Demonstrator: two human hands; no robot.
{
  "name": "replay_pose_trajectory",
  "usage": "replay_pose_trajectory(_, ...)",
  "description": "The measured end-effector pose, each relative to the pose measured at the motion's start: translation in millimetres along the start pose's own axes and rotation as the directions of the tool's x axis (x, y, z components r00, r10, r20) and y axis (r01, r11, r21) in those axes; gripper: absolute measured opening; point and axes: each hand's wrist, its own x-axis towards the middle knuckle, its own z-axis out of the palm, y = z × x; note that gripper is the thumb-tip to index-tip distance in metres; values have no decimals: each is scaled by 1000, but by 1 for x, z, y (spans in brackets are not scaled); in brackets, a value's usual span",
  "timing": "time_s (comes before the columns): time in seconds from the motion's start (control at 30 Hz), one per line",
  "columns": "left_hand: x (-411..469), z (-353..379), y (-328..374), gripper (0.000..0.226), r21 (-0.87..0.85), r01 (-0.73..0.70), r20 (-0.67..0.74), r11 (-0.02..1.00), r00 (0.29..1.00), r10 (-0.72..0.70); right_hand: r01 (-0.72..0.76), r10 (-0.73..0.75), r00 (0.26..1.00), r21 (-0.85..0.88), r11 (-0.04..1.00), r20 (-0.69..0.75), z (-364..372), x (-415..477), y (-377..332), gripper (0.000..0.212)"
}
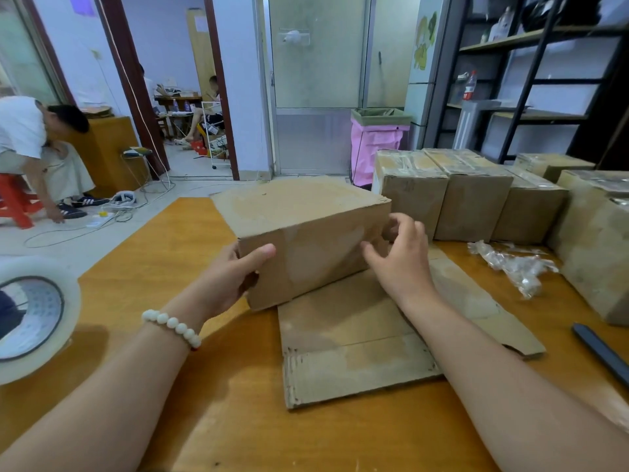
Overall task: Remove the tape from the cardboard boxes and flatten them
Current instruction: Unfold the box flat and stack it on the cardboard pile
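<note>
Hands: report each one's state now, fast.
Left hand: grips the cardboard box at its left corner.
Right hand: fingers curled at the box's right edge; grip cannot be told.

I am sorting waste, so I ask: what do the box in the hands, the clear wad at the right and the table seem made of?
Box: brown cardboard, matte, scuffed, with paler patches. Wad: thin clear plastic film, glossy and wrinkled, probably stripped tape. Table: orange wood or wood-look laminate, I cannot tell which; smooth, slightly glossy.
</note>
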Motion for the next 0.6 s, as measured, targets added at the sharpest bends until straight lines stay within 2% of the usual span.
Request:
replay_pose_trajectory(0.03, -2, -1, 0, 89, -79, 71, 97, 994, 993, -63, 44, -44, 999, 57, 997, 2, -2, -2, -4, 62)
replay_pose_trajectory(0.07, -4, -1, 1, 93, -140, 132, 181, 981, 978, -106, 84, -87, 996, 96, 992, 35, -4, -4, -9, 63)
replay_pose_trajectory(0.13, -4, 0, 5, 81, -199, 182, 227, 963, 964, -136, 170, -183, 973, 97, 981, 141, -5, -7, -15, 60)
replay_pose_trajectory(0.23, 5, -6, 7, 75, -282, 178, 42, 943, 984, -173, 249, -252, 919, 50, 967, 303, -4, -11, -19, 61)
replay_pose_trajectory(0.33, 13, -14, 6, 73, -324, 99, -103, 941, 985, -139, 300, -271, 888, -21, 954, 372, -5, -14, -23, 66)
replay_pose_trajectory(0.4, 17, -14, 3, 49, -274, -8, -265, 962, 962, -68, 368, -326, 860, -35, 929, 393, -7, -17, -28, 67)
replay_pose_trajectory(0.47, 22, -15, 1, 30, -111, -114, -482, 987, 875, 47, 424, -359, 822, -56, 904, 443, -4, -21, -34, 68)
replay_pose_trajectory(0.53, 25, -20, -1, 43, 104, -178, -582, 979, 787, 205, 441, -375, 809, -46, 897, 452, 0, -25, -40, 70)
replay_pose_trajectory(0.6, 26, -23, -3, 61, 228, -174, -585, 958, 762, 278, 413, -381, 829, 10, 910, 409, 3, -27, -44, 72)
